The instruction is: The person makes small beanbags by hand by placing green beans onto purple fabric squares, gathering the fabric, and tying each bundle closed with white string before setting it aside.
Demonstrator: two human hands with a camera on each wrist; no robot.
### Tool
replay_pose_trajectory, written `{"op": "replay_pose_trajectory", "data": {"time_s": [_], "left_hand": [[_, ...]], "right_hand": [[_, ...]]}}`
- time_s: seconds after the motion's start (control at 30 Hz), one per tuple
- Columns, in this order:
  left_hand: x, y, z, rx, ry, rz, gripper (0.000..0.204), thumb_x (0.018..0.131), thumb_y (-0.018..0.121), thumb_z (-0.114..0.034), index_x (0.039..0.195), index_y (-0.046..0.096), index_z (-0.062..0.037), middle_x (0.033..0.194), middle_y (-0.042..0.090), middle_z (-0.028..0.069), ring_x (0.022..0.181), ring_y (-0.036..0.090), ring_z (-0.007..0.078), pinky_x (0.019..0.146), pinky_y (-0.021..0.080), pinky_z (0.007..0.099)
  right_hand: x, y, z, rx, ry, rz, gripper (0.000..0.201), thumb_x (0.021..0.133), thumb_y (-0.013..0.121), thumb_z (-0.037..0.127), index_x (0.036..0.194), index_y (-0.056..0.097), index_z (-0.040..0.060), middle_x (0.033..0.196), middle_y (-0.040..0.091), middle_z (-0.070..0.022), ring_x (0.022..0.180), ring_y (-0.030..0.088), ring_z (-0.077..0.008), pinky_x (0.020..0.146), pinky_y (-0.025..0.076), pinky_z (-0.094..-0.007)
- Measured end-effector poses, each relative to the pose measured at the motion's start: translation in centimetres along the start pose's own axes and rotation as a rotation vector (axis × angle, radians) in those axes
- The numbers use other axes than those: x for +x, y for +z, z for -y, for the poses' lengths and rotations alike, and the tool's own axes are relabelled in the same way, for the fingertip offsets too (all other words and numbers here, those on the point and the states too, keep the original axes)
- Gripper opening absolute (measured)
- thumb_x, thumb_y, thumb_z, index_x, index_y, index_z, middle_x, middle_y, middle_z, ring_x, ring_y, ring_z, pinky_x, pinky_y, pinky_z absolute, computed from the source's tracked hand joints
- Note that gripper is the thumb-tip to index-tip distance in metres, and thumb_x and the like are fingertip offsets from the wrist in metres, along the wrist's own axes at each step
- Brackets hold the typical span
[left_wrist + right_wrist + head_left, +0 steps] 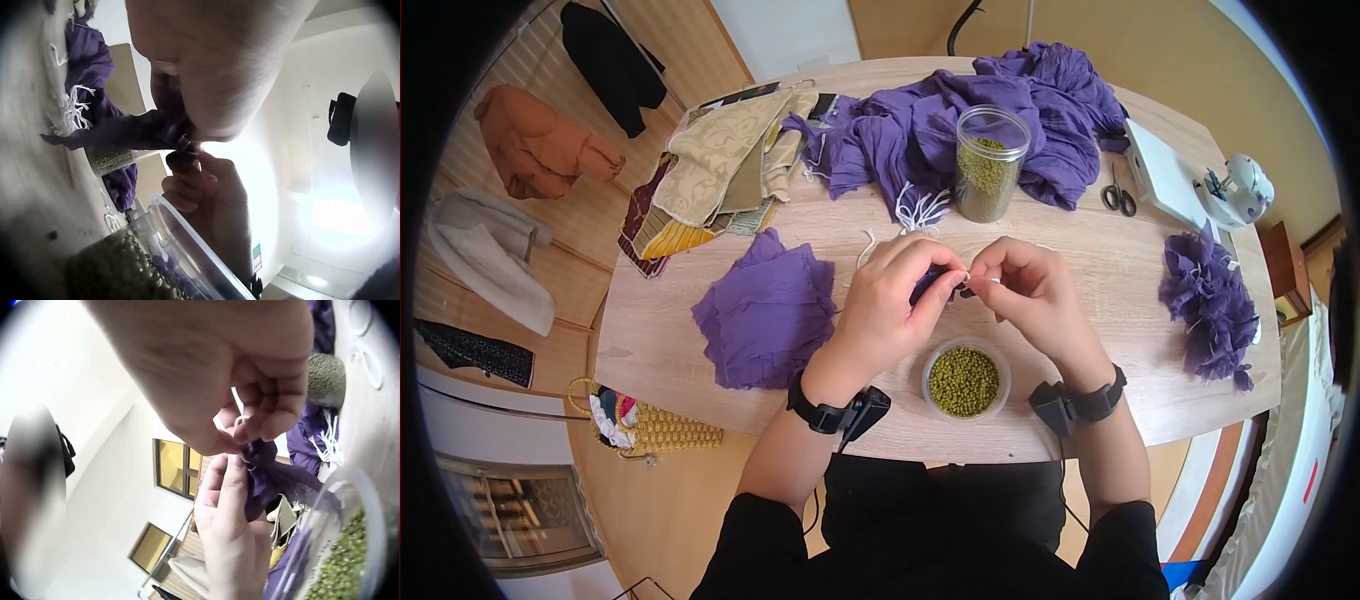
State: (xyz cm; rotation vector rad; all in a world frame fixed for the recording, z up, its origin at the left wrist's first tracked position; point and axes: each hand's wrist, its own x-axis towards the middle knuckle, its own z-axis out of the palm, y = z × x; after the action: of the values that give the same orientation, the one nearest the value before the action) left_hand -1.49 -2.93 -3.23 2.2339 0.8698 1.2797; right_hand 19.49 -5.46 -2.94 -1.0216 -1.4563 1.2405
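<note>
Over the middle of the table, both hands meet at a gathered piece of purple cloth [265,478] with a white string [240,422] at its bunched neck. My left hand [890,290] holds the cloth just under the neck, thumb and fingertips pinched together. Close against it, the right hand [1035,290] pinches the string, its other fingers curled. In the left wrist view, a loose flap of the cloth [119,133] hangs out past the left hand. Directly below the hands stands a round clear tub [1006,380] of green beans [962,382]. Left of them lies a stack of purple cloth squares [765,315].
A tall clear jar of green beans [985,180] stands behind the hands, before heaped purple fabric [900,125]. White strings [920,208] lie beside it. Scissors [1118,200], a white machine [1250,185] and ruffled purple bundles [1205,305] are at right; patterned fabrics [715,160] at back left.
</note>
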Motion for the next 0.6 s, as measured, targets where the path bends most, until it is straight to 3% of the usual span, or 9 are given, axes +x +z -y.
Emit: {"op": "replay_pose_trajectory", "data": {"time_s": [0.13, 0.23, 0.6], "left_hand": [[0.14, 0.08, -0.17, -0.037, 0.016, -0.038, 0.011, 0.090, 0.077, -0.003, 0.098, 0.069, -0.0028, 0.096, 0.070, 0.0095, 0.090, 0.069, 0.0301, 0.079, 0.053, 0.0394], [0.15, 0.10, -0.25, -0.047, 0.031, -0.093, 0.013, 0.088, 0.079, -0.002, 0.098, 0.071, -0.0033, 0.097, 0.071, 0.0081, 0.090, 0.069, 0.0285, 0.080, 0.053, 0.0385], [-0.04, 0.14, -0.41, 0.003, 0.025, -0.114, 0.015, 0.085, 0.084, -0.006, 0.097, 0.075, -0.0050, 0.096, 0.074, 0.0076, 0.088, 0.070, 0.0265, 0.081, 0.054, 0.0364]], "right_hand": [[-0.06, -0.68, 0.95, 0.208, 0.144, 0.111, 0.006, 0.100, 0.068, 0.006, 0.102, 0.071, 0.0018, 0.086, 0.066, 0.0034, 0.072, 0.057, -0.0018, 0.064, 0.044, -0.0191], [-0.05, -0.67, 0.85, 0.351, 0.208, 0.088, 0.008, 0.101, 0.067, 0.009, 0.102, 0.071, 0.0024, 0.085, 0.066, 0.0036, 0.070, 0.056, -0.0032, 0.064, 0.045, -0.0201], [0.08, -0.70, 0.45, 0.210, 0.160, 0.039, 0.009, 0.102, 0.068, 0.009, 0.105, 0.073, 0.0019, 0.093, 0.072, 0.0023, 0.072, 0.057, -0.0009, 0.063, 0.046, -0.0191]]}}
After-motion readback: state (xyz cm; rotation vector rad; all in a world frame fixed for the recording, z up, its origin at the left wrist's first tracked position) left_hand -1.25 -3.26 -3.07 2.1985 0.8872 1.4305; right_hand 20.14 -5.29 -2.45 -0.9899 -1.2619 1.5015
